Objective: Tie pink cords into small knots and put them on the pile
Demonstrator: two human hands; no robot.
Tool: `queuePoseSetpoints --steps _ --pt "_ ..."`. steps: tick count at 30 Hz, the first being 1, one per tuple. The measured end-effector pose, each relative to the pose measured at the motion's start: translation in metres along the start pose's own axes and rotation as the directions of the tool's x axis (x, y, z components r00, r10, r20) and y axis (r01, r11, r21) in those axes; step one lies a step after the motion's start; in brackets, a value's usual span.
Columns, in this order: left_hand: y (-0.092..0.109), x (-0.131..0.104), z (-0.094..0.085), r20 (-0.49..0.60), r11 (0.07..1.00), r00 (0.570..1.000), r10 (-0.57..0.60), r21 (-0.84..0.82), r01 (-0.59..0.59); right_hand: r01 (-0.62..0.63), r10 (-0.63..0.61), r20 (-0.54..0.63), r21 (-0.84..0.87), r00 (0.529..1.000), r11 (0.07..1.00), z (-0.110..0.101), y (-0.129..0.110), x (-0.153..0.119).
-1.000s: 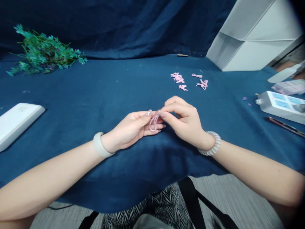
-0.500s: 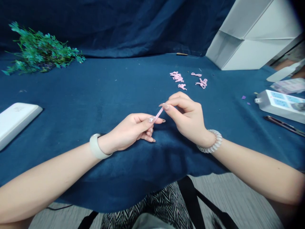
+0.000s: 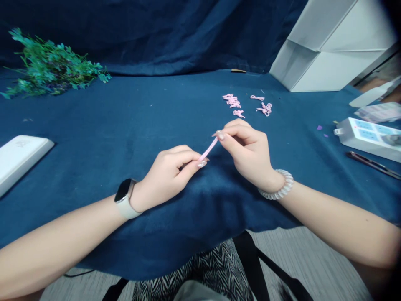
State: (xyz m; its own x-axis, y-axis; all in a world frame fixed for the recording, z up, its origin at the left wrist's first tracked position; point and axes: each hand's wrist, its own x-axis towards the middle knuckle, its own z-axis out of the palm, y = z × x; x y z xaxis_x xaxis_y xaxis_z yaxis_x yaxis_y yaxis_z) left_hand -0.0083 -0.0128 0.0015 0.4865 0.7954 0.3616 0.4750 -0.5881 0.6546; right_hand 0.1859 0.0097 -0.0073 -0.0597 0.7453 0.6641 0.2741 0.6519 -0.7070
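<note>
A short bundle of pink cord [image 3: 209, 149] stretches slantwise between my two hands, above the cloth near the table's front. My left hand [image 3: 175, 169] pinches its lower end between thumb and index finger. At the upper right end, my right hand [image 3: 247, 150] closes thumb and fingertips on it. Beyond my right hand lie several small pink cord pieces: a cluster [image 3: 231, 100], a small knotted piece [image 3: 238, 113], a thin looped piece [image 3: 257, 98] and a bow-like one [image 3: 265, 109]. The cord's ends are hidden in my fingers.
Dark blue cloth [image 3: 140, 113] covers the table. Green artificial foliage [image 3: 59, 67] lies at the back left, a white box-like device [image 3: 23, 156] at the left edge. White boxes [image 3: 332, 67] stand back right. A power strip [image 3: 369, 136] and a dark pen-like tool [image 3: 372, 164] lie at the right.
My left hand has turned over, bringing the watch face into view, and its grip has slid down the cord. More of the cord shows between the hands. My right hand has barely moved.
</note>
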Motion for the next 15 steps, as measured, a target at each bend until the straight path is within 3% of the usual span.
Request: queuePoseSetpoints --steps 8,15 --pt "-0.0036 -0.0063 -0.0058 -0.121 0.910 0.940 0.320 0.316 -0.269 -0.055 0.055 -0.003 0.005 0.998 0.998 0.0000 0.0011 0.0003" --pt "-0.0052 -0.0064 -0.0060 -0.072 0.860 0.882 0.466 0.270 -0.432 -0.118 0.115 0.081 0.040 0.990 0.992 0.0025 0.0000 -0.0025"
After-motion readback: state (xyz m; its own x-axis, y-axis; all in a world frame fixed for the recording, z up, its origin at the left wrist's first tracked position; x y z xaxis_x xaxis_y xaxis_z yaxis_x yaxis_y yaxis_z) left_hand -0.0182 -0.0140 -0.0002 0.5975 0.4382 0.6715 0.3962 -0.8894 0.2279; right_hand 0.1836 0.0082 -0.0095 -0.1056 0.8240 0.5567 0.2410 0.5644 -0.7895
